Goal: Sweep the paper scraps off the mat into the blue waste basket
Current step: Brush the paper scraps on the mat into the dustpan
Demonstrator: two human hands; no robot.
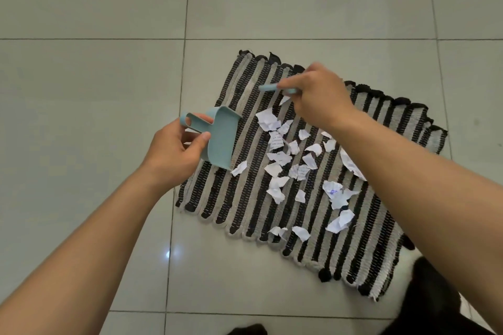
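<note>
- My left hand (178, 145) grips the pale blue dustpan (221, 136) by its handle, its open edge tipped down onto the left part of the striped mat (242, 198).
- My right hand (317, 94) is closed around a pale blue brush handle (272, 87) over the mat's far side; the bristles are hidden behind the hand.
- The scraps (294, 168) lie scattered across the middle and right of the mat, the nearest one touching the pan's lip.
- The blue waste basket is not in view, so I cannot say which way the load must travel.
- Risk, as I judge it: the scraps are light and curled, so a hard stroke could flick them past the pan onto the tiled floor (95, 76).
- Risk: the woven mat could bunch or slide under the brush and lift the pan's lip, letting paper slip beneath.
- Risk: a steeply tilted pan could spill its catch.
- Writing: some scraps carry printed lines, one a blue ink mark; none is legible. No brand shows.
</note>
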